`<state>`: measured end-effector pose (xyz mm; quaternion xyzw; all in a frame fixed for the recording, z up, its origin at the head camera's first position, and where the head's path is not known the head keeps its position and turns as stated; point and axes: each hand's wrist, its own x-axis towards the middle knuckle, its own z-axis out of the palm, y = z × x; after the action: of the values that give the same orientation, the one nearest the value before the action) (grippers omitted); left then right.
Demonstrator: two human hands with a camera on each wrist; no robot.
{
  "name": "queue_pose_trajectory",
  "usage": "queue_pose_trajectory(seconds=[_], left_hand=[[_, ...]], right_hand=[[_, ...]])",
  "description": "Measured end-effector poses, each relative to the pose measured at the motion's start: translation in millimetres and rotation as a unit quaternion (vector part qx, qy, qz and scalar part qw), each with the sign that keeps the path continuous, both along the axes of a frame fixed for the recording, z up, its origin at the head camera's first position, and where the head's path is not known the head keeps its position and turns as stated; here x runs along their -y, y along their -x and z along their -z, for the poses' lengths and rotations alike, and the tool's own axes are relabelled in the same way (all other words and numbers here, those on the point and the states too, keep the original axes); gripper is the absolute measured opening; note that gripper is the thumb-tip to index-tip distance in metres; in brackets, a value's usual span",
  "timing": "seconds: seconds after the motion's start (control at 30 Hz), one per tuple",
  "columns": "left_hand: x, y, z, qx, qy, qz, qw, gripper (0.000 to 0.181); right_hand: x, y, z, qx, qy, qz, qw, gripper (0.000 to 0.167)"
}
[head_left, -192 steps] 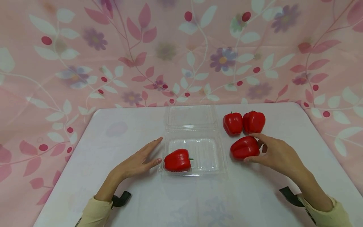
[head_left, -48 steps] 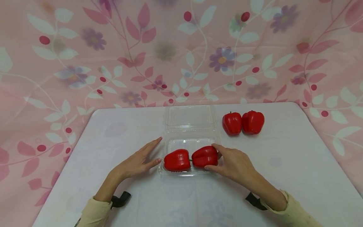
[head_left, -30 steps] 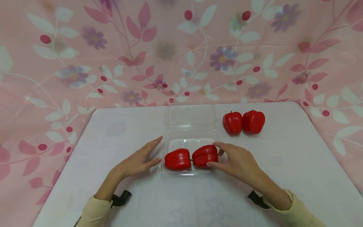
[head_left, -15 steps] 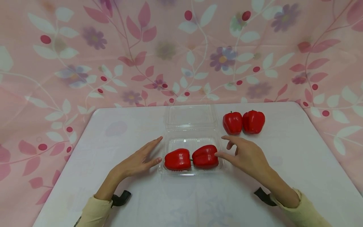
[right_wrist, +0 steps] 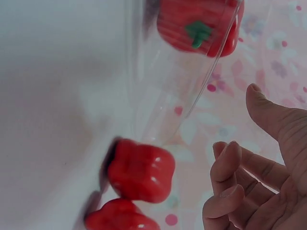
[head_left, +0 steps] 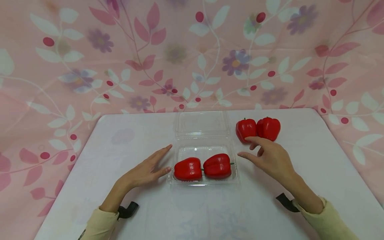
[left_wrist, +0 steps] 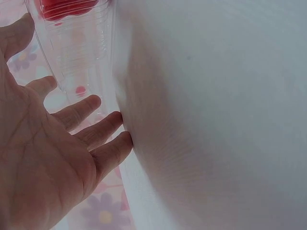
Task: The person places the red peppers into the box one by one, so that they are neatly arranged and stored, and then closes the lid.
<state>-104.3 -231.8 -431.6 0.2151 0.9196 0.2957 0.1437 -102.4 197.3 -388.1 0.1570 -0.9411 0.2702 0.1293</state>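
Two red bell peppers lie on their sides along the near edge of a clear plastic clamshell box [head_left: 207,141]: a left pepper [head_left: 187,169] and a right pepper [head_left: 217,166], stems to the right. My left hand [head_left: 147,171] stays beside the box's left wall, fingers extended, holding nothing; in the left wrist view its fingers [left_wrist: 76,112] are spread. My right hand [head_left: 271,158] hovers right of the box, thumb and fingers apart, with nothing between them. Its fingertips overlap the lower edge of one loose pepper [head_left: 245,129] in the head view; the right wrist view shows them apart.
Another loose pepper [head_left: 269,128] sits against the first at the back right of the white table [head_left: 132,133]. The box lid [head_left: 201,122] lies folded back toward the far edge. Behind hangs a pink floral cloth [head_left: 177,60].
The right hand has brought a pepper from the right into the box and let go of it. It has since drawn back right toward the loose peppers. The left hand has stayed put.
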Motion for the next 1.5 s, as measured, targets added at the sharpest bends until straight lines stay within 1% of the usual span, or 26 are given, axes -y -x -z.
queue_pose_trajectory(seconds=[0.2, 0.5, 0.67, 0.8, 0.9, 1.0, 1.13, 1.33, 1.5], left_hand=[[0.1, -0.4, -1.1, 0.001, 0.0, 0.001, 1.0, 0.082], [0.2, -0.9, -0.6, 0.0, -0.001, 0.003, 1.0, 0.082], [-0.1, -0.7, -0.1, 0.0, -0.001, 0.002, 1.0, 0.082], [0.1, -0.4, 0.0, 0.002, 0.003, 0.0, 1.0, 0.081], [0.2, -0.8, -0.2, 0.002, 0.005, -0.001, 1.0, 0.081], [0.1, -1.0, -0.5, 0.003, 0.004, -0.002, 1.0, 0.081], [0.1, -1.0, 0.0, 0.002, 0.004, -0.001, 1.0, 0.082], [0.1, -0.5, 0.4, 0.002, 0.006, -0.001, 1.0, 0.082], [0.1, 0.0, 0.9, 0.001, 0.003, -0.002, 1.0, 0.083]], right_hand=[[-14.6, 7.2, 4.6, -0.017, -0.003, 0.013, 0.9998, 0.046], [-35.9, 17.0, 5.2, -0.019, -0.003, 0.037, 0.9991, 0.059], [-45.4, 21.5, 3.6, -0.03, -0.004, 0.047, 0.9984, 0.063], [-50.8, 25.7, 3.3, -0.018, -0.006, 0.058, 0.9982, 0.062], [-54.4, 28.7, 3.0, -0.005, -0.003, 0.066, 0.9978, 0.055], [-57.5, 31.3, 1.8, 0.005, 0.005, 0.072, 0.9973, 0.054], [-61.3, 35.0, 0.3, 0.012, 0.009, 0.073, 0.9972, 0.063], [-66.0, 40.5, 0.9, 0.024, 0.009, 0.074, 0.9969, 0.067], [-67.2, 45.5, 3.2, 0.027, 0.015, 0.071, 0.997, 0.068]])
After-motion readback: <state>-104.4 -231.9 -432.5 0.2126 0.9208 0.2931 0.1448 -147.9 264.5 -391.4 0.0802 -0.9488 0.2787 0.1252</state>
